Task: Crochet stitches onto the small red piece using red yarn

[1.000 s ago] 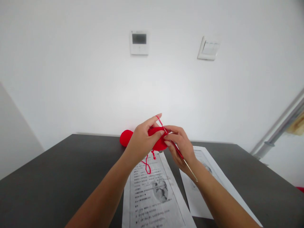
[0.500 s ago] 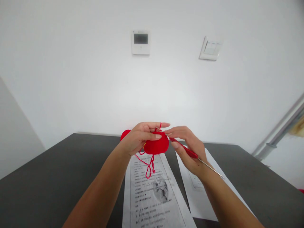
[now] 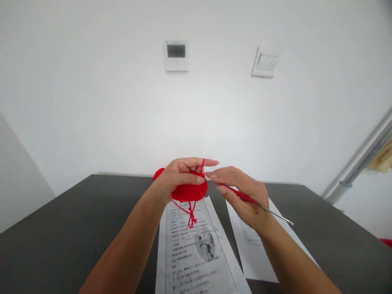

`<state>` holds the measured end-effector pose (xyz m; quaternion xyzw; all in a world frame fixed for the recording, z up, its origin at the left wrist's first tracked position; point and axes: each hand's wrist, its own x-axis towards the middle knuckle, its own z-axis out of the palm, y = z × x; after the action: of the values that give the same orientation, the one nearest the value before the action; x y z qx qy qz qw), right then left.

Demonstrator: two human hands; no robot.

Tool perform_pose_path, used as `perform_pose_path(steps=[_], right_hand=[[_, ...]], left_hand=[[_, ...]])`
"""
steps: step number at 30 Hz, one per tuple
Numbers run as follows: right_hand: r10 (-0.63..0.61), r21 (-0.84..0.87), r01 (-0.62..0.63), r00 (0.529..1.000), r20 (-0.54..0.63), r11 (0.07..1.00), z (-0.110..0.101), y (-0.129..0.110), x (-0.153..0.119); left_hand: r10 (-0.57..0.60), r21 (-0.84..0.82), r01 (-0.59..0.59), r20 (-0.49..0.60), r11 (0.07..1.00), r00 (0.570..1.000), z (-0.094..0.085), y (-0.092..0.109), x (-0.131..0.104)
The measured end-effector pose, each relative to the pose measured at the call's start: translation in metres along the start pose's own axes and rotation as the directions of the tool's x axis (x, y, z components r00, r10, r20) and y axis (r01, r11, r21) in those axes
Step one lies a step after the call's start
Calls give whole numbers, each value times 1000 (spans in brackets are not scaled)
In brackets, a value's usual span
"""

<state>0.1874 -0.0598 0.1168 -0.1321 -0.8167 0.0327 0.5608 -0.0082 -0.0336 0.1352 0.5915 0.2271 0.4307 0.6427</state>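
At frame centre, the left hand (image 3: 174, 181) pinches a red crochet piece (image 3: 190, 190); just right of it, the right hand (image 3: 241, 196) grips a red-handled crochet hook (image 3: 245, 197) touching that piece's edge

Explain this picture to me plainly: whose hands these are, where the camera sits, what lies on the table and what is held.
There is no machine here: a person wears a camera on the head, looking down at their own two bare hands. The left hand holds a red crocheted piece, with red yarn dangling below it. The right hand grips a crochet hook with a red handle, its tip at the piece. On the dark table lie two printed sheets.
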Motion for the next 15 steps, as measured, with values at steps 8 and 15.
perform_pose_path(steps=[8, 15], right_hand=[[294, 363, -229, 946, -136, 903, 6, -6, -4], [384, 493, -285, 916, -112, 822, 8, -6, -1]], left_hand=[[63, -69, -58, 80, 996, 995, -8, 7, -3], [48, -144, -29, 134, 989, 990, -4, 9, -4]])
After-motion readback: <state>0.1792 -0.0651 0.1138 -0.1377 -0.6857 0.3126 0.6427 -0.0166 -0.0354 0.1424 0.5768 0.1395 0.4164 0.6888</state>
